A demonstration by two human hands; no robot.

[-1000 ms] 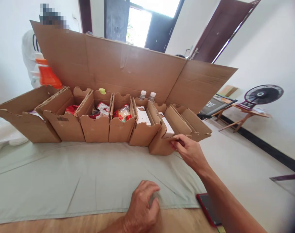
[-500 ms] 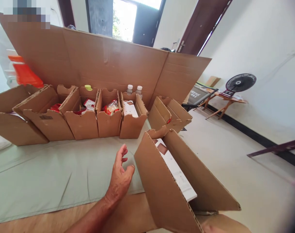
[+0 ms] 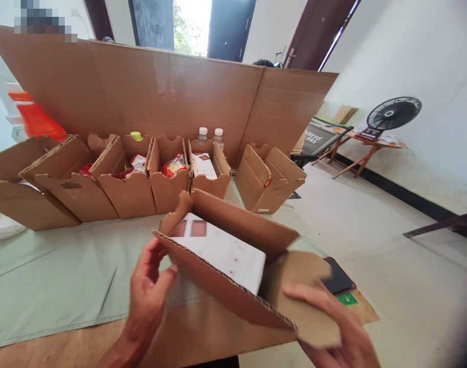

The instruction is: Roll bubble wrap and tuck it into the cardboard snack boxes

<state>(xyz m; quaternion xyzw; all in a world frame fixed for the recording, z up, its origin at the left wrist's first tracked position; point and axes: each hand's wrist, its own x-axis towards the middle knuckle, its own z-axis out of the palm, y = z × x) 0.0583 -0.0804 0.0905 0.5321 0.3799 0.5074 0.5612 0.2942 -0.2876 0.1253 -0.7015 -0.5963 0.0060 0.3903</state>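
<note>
I hold a narrow open cardboard box (image 3: 233,301) close in front of me with both hands. My left hand (image 3: 149,291) grips its left end, thumb on the near wall. My right hand (image 3: 333,327) supports its right end flap from below. A flat white carton (image 3: 221,250) with two brown squares lies inside the box. Behind it, a row of similar cardboard boxes (image 3: 129,191) stands on a pale green cloth (image 3: 64,276), with one more box (image 3: 269,179) set apart on the right.
A tall cardboard sheet (image 3: 160,97) stands behind the row. Two water bottles (image 3: 210,137) and an orange bottle (image 3: 36,120) are at the back, where a person in white stands. A dark phone (image 3: 336,278) lies on the table edge. A fan (image 3: 392,115) sits on a folding table.
My right hand pulled one box out of the row and brought it toward me. My left hand rose off the table and took the box's left end; the box now lies level.
</note>
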